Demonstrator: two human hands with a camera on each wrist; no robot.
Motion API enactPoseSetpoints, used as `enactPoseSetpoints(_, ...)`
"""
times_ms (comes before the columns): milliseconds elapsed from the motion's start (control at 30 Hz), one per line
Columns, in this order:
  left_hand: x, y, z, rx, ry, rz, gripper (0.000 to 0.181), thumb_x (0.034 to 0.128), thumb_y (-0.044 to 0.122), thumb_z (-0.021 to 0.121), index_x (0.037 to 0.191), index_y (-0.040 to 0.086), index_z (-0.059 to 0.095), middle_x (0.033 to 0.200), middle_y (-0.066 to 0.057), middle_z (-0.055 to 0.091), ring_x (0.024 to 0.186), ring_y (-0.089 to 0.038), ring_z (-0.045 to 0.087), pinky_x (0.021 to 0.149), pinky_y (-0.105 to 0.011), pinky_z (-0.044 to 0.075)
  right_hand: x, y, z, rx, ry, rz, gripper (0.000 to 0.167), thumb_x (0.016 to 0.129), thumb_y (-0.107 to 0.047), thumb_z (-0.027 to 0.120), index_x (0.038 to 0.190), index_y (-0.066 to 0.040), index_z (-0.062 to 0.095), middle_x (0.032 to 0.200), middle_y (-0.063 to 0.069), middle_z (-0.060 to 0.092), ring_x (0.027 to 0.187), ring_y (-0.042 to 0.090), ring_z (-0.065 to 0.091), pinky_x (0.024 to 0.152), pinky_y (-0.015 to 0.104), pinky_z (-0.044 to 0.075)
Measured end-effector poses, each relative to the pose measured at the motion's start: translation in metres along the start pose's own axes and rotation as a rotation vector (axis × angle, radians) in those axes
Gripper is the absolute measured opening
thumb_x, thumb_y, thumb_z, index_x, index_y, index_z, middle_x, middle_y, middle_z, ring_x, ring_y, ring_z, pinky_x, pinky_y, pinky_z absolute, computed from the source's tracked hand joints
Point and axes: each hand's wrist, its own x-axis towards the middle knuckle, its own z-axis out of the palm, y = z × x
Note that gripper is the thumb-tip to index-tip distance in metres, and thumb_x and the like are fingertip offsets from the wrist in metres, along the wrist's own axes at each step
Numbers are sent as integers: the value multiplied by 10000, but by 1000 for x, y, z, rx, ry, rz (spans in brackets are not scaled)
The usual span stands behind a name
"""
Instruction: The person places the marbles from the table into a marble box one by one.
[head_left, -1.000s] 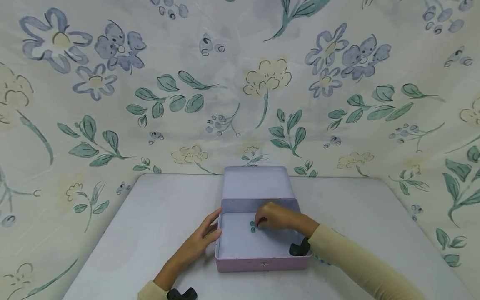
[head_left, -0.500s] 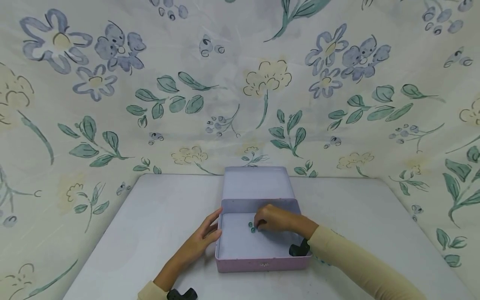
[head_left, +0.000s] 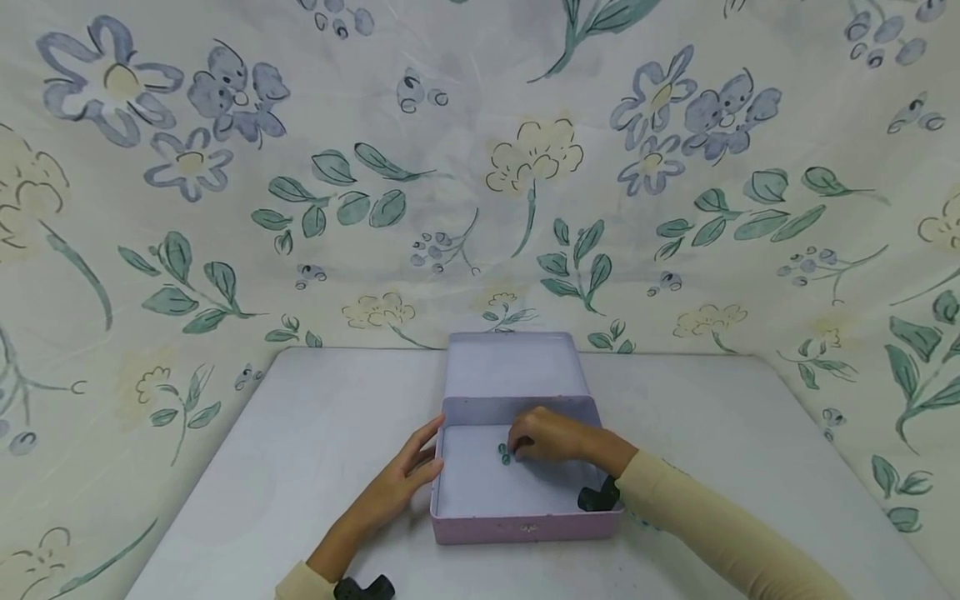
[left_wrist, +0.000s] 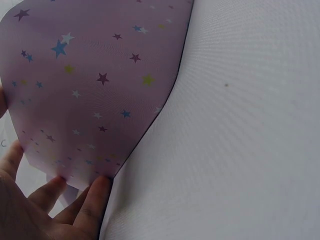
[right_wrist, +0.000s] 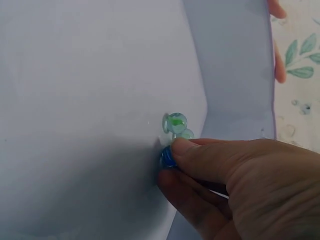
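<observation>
An open lilac tin box (head_left: 495, 530) with a star-patterned outer side (left_wrist: 100, 95) sits on the white table, its lid (head_left: 513, 365) tilted back. My right hand (head_left: 553, 435) is inside it, and in the right wrist view the thumb and fingers pinch a blue glass marble (right_wrist: 169, 157) close to the floor of the box. Right by the fingertips lie clear marbles with green inside, one clear marble (right_wrist: 176, 123) plainly seen and another partly behind the thumb. My left hand (head_left: 393, 490) touches the box's left side with extended fingers.
Small blue-green pieces (head_left: 647, 523) lie on the table right of the box, partly hidden by the right sleeve (head_left: 712, 517). A floral cloth (head_left: 480, 208) hangs behind the table (head_left: 345, 400). Black wrist devices show at both cuffs.
The green marbles beside my right fingertips have shifted slightly, a little to the left and back. The right hand has barely moved left; the left hand and box stay in place.
</observation>
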Motion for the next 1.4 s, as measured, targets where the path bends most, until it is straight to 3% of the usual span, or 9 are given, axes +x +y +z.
enactPoseSetpoints(233, 0, 1, 2, 1, 4, -6, 630, 1052, 192, 466, 1609, 227, 174, 1676, -168, 121, 1455, -556, 250, 1119, -697, 304, -2, -1, -11, 43, 9, 17, 116, 875, -45, 746, 986, -56, 777, 932, 27, 761, 831, 40, 670, 750, 131, 543)
enactPoseSetpoints(533, 2, 1, -1, 18, 1, 2, 627, 1056, 207, 466, 1608, 241, 171, 1677, -162, 123, 1453, -547, 265, 1124, -694, 301, -12, 1, -52, 121, 102, 24, 162, 885, -61, 740, 1042, -21, 760, 973, 48, 745, 893, 115, 704, 784, 174, 569)
enactPoseSetpoints(667, 0, 0, -3, 14, 5, 10, 627, 1054, 188, 462, 1608, 222, 171, 1673, -181, 119, 1446, -563, 262, 1114, -704, 305, -20, 1, -64, 155, 102, 27, 174, 896, -83, 735, 1058, -23, 759, 995, 45, 743, 919, 117, 704, 809, 185, 571)
enactPoseSetpoints(867, -1, -4, -3, -1, -12, 16, 633, 1053, 200, 461, 1610, 212, 162, 1674, -183, 104, 1448, -565, 254, 1103, -712, 314, -46, 2, -78, 161, 131, 69, 177, 902, -115, 735, 1067, -56, 762, 1015, 41, 746, 932, 103, 702, 814, 194, 576)
enactPoseSetpoints(1067, 2, -5, -1, 2, -22, 2, 632, 1054, 230, 460, 1610, 219, 159, 1675, -184, 89, 1456, -557, 241, 1115, -703, 304, -77, 7, -89, 171, 197, 47, 153, 913, -100, 717, 1061, -82, 753, 1042, 95, 743, 952, 148, 707, 831, 235, 585)
enactPoseSetpoints(1400, 2, -6, -2, 7, -19, 20, 624, 1054, 204, 460, 1606, 252, 173, 1675, -175, 109, 1453, -553, 256, 1102, -702, 326, -108, 15, -92, 159, 250, 78, 153, 908, -75, 717, 1056, -62, 755, 996, 37, 748, 916, 110, 698, 815, 243, 589)
